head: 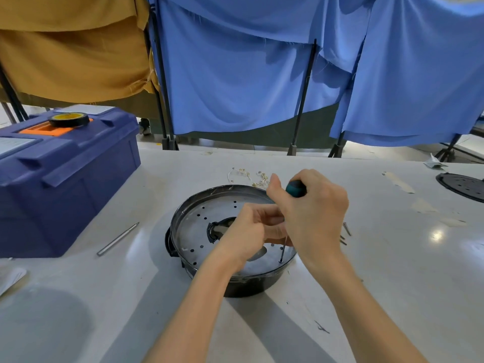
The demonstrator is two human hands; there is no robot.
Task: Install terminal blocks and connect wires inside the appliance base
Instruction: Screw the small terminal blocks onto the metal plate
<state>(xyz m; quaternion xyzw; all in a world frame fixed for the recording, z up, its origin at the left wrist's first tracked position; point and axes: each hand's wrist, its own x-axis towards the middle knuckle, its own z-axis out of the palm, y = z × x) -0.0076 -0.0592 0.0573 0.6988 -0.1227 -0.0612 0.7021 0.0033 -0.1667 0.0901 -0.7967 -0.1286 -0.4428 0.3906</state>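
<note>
— Well, scanned from the left first: noted a blue toolbox (65, 179) with a tape roll (69, 119) on its lid, then a thin metal rod (117, 239) lying on the worktop (131, 297) beside it.

— And found the appliance base where?

— Found the appliance base (243, 286) mid-worktop, right of that rod, plate side up. Judged it stiff: black shell, perforated metal plate (199, 224) on top. Guessed it fairly light and liable to slide on the glossy surface, so would have steadied it by the rim or the black lug (169, 243) on its left side, never by the thin plate. Spotted loose wires (251, 175) just behind its far rim.

— Pointed any way?

— Hardly. Round, so saw no long axis, only that lug facing left.

— Hands?

— Saw the left hand (246, 231) over the plate's middle, fingers curled toward the shaft; couldn't tell whether pinching anything. Saw the right hand (314, 213) wrapped round the teal handle of the screwdriver (296, 188). Read its long axis as near upright, handle up and tipped slightly away, tip down in a hole near the plate's right edge.

— Further right?

— Caught some small metal pieces (347, 228) just beside the base, and a black perforated disc (463, 186) at the far edge.
</note>
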